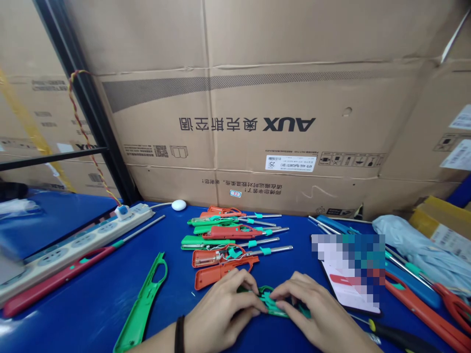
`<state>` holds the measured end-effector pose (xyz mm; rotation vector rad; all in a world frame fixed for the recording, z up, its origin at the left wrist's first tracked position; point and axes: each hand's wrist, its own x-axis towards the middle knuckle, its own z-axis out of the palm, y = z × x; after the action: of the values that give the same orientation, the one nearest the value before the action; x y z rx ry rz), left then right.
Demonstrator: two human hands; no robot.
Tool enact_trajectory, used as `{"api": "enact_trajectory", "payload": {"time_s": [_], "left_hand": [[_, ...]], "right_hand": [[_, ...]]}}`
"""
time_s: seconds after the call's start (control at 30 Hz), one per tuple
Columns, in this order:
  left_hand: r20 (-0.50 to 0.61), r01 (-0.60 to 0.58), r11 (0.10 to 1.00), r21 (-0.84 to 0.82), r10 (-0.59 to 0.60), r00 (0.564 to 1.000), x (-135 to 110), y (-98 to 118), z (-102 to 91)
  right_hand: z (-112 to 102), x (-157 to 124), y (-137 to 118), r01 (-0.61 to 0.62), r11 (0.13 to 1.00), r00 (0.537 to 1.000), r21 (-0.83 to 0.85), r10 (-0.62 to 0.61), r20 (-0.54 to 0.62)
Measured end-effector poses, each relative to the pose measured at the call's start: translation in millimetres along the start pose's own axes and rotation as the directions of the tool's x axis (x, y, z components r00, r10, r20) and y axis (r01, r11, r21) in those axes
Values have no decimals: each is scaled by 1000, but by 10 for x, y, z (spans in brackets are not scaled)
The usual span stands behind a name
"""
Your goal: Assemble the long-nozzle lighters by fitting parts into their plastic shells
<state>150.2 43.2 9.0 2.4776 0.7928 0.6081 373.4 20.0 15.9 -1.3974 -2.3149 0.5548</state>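
Observation:
My left hand (221, 311), with a black band at the wrist, has its fingers closed on the left part of a green lighter (274, 308) low in the middle of the head view. My right hand (312, 309) pinches at the same lighter from the right, thumb and fingertips on its small teal parts. Both hands cover much of the lighter. An empty green lighter shell half (142, 306) lies left of my left hand. Beyond my hands rest several opened orange and green lighters (217, 257) with metal tubes pointing right.
At left lie a white power strip (84, 238) and a red long lighter (66, 274). On the right are a phone (346, 279), partly blurred out, a screwdriver (393, 336), orange lighters (427, 309) and a pale blue bag (415, 250). A large cardboard box (239, 98) stands behind.

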Motion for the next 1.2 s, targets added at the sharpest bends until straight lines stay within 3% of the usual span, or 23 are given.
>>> {"api": "enact_trajectory", "payload": {"time_s": [0.17, 0.43, 0.67, 0.87, 1.07, 1.2], "left_hand": [[46, 26, 999, 27, -27, 999, -6, 34, 4], [19, 24, 999, 31, -25, 1000, -34, 63, 29], [-17, -13, 1000, -3, 12, 1000, -6, -7, 11], [-1, -36, 999, 13, 36, 999, -19, 11, -28], [-4, -43, 999, -2, 43, 999, -18, -1, -38], [-2, -44, 999, -6, 44, 999, -10, -17, -49]], "right_hand": [[20, -7, -3, 16, 999, 1000, 51, -16, 0], [29, -13, -22, -26, 997, 999, 68, 24, 23], [46, -11, -40, 100, 994, 995, -49, -102, -22], [44, -54, -72, 270, 957, 946, -101, -284, -154], [41, -65, -70, 198, 975, 974, -103, -208, -95], [20, -116, -124, 177, 980, 975, -88, -187, -123]]}}
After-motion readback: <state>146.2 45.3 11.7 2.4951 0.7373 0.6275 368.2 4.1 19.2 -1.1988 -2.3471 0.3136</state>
